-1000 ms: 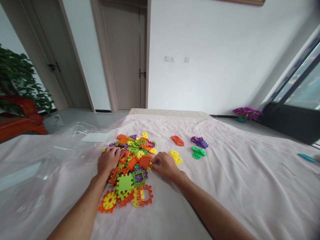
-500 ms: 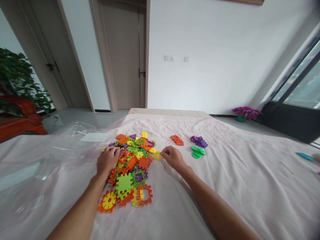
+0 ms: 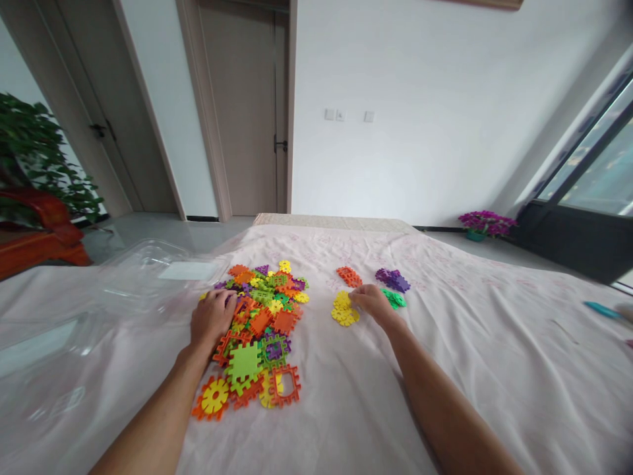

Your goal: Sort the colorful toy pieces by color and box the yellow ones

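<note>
My left hand rests against the left side of a mixed heap of plastic building pieces, fingers loosely apart and holding nothing I can see. The heap has orange, light-green, yellow and purple notched squares and flower-shaped discs. To the right of it, my right hand pinches a yellow flower-shaped disc at a small cluster of yellow discs. Its fingertips partly cover that disc. Just beyond are an orange group and a purple group. A green group is partly hidden behind my right hand.
Two clear plastic trays or lids lie at the left on the pale cloth. A blue object lies near the right edge. Beyond stand a red wooden chair, a leafy plant and magenta flowers.
My right hand has moved right with a yellow disc, from beside the heap to the yellow cluster, which now shows near the green group. My left hand has stayed in place.
</note>
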`<state>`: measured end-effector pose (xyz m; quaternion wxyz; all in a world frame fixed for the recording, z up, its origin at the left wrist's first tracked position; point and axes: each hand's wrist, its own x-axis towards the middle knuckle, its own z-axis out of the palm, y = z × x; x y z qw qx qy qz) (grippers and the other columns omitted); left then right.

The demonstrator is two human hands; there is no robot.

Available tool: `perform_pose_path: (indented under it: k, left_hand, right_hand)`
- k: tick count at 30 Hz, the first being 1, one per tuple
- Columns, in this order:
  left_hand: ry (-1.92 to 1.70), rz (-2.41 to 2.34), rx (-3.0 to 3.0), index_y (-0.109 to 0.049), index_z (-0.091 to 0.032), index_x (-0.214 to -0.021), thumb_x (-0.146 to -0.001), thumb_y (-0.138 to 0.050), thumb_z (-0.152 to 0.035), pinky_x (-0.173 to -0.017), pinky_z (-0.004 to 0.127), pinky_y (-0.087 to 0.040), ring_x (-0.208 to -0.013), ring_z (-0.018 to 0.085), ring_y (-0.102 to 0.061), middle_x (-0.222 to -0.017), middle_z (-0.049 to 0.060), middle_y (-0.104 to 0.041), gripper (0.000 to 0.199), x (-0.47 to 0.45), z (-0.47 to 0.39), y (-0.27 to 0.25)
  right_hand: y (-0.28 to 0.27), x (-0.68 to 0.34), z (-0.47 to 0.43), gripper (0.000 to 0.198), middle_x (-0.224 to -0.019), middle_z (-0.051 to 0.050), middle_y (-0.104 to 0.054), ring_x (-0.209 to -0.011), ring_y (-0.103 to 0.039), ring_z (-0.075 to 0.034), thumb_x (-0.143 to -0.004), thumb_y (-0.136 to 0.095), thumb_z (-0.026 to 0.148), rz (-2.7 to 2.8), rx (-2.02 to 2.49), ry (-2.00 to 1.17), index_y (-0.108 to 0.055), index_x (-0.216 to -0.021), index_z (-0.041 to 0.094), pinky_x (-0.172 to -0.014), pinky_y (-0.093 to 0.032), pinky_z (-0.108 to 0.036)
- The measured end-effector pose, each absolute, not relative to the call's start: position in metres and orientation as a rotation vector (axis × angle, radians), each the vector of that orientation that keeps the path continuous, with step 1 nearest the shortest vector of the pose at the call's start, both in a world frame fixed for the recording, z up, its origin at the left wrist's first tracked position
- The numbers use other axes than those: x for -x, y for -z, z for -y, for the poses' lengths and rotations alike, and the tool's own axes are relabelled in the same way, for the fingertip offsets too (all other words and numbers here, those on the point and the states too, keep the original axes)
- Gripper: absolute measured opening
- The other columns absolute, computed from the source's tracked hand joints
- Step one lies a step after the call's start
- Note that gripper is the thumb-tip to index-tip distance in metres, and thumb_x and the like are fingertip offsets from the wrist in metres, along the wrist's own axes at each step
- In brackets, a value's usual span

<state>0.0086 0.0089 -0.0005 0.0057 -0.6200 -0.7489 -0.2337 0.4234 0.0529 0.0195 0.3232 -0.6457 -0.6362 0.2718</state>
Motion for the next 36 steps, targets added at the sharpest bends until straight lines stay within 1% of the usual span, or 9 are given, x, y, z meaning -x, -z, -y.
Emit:
perform_pose_path:
  k: [4, 7, 10, 13, 18, 21, 25, 30, 36]
  left_hand:
    - [0.736, 2.354, 1.936, -0.069, -0.027, -0.116, -0.095, -0.033, -0.046, -0.094, 0.036, -0.047, -0.113, 0.024, -0.060, -0.127, 0.007, -0.064, 0.045, -0.009, -0.008, 0.000]
    - [0.728, 2.359, 1.950, -0.068, -0.027, -0.117, -0.096, -0.032, -0.045, -0.095, 0.036, -0.046, -0.113, 0.025, -0.059, -0.127, 0.008, -0.063, 0.046, -0.009, -0.009, 0.000]
    - [0.725, 2.365, 1.953, -0.068, -0.026, -0.117, -0.096, -0.032, -0.046, -0.095, 0.036, -0.046, -0.113, 0.025, -0.059, -0.128, 0.008, -0.063, 0.046, -0.008, -0.009, 0.000]
    - [0.730, 2.359, 1.954, -0.068, -0.026, -0.118, -0.096, -0.033, -0.045, -0.094, 0.036, -0.046, -0.112, 0.024, -0.059, -0.127, 0.008, -0.063, 0.045, -0.008, -0.009, 0.000]
    - [0.716, 2.342, 1.954, -0.068, -0.026, -0.119, -0.097, -0.033, -0.045, -0.094, 0.035, -0.046, -0.113, 0.024, -0.059, -0.128, 0.008, -0.063, 0.045, -0.009, -0.009, 0.000]
    - [0.698, 2.362, 1.945, -0.068, -0.026, -0.119, -0.096, -0.032, -0.044, -0.094, 0.035, -0.047, -0.114, 0.024, -0.059, -0.129, 0.008, -0.062, 0.046, -0.010, -0.008, -0.002]
    - [0.702, 2.359, 1.947, -0.068, -0.027, -0.117, -0.096, -0.033, -0.044, -0.096, 0.034, -0.046, -0.115, 0.024, -0.059, -0.129, 0.007, -0.063, 0.045, -0.011, -0.007, -0.003]
    - [0.710, 2.360, 1.941, -0.067, -0.026, -0.119, -0.096, -0.034, -0.044, -0.097, 0.035, -0.046, -0.114, 0.024, -0.060, -0.129, 0.007, -0.063, 0.044, -0.011, -0.008, -0.002]
    - [0.695, 2.356, 1.948, -0.067, -0.026, -0.119, -0.096, -0.032, -0.044, -0.097, 0.036, -0.046, -0.115, 0.024, -0.059, -0.129, 0.007, -0.062, 0.045, -0.011, -0.008, -0.003]
  right_hand:
    - [-0.016, -0.425, -0.054, 0.021, -0.045, 0.004, -0.043, -0.047, -0.039, -0.009, -0.065, -0.060, 0.034, 1.719, 1.744, -0.736, -0.059, -0.054, 0.016, -0.048, -0.023, -0.024]
    - [-0.020, -0.422, -0.053, 0.020, -0.049, 0.003, -0.049, -0.050, -0.045, -0.011, -0.066, -0.062, 0.033, 1.746, 1.842, -0.652, -0.063, -0.057, 0.016, -0.050, -0.026, -0.024]
    - [-0.027, -0.412, -0.049, 0.016, -0.063, -0.001, -0.062, -0.061, -0.055, -0.014, -0.071, -0.062, 0.032, 1.742, 1.987, -0.423, -0.070, -0.069, 0.019, -0.056, -0.030, -0.024]
    - [-0.033, -0.394, -0.042, 0.016, -0.082, -0.003, -0.069, -0.074, -0.059, -0.017, -0.079, -0.060, 0.032, 1.807, 1.976, -0.190, -0.073, -0.081, 0.023, -0.062, -0.034, -0.025]
    - [-0.033, -0.355, -0.025, 0.019, -0.096, -0.006, -0.069, -0.093, -0.057, -0.019, -0.090, -0.057, 0.030, 2.175, 1.650, -0.029, -0.074, -0.091, 0.023, -0.080, -0.037, -0.029]
    - [-0.029, -0.336, -0.019, 0.025, -0.108, -0.007, -0.067, -0.103, -0.053, -0.022, -0.095, -0.053, 0.034, 2.310, 1.549, 0.008, -0.072, -0.111, 0.026, -0.087, -0.035, -0.033]
    - [-0.024, -0.321, -0.016, 0.038, -0.128, -0.007, -0.060, -0.116, -0.046, -0.025, -0.099, -0.047, 0.042, 2.387, 1.478, 0.042, -0.059, -0.132, 0.028, -0.095, -0.032, -0.037]
    - [-0.022, -0.315, -0.020, 0.039, -0.130, -0.006, -0.060, -0.119, -0.044, -0.025, -0.100, -0.044, 0.046, 2.405, 1.453, 0.018, -0.059, -0.131, 0.029, -0.098, -0.030, -0.039]
    - [-0.023, -0.313, -0.024, 0.034, -0.115, -0.007, -0.066, -0.111, -0.050, -0.023, -0.098, -0.049, 0.046, 2.392, 1.451, 0.003, -0.068, -0.117, 0.025, -0.096, -0.031, -0.036]
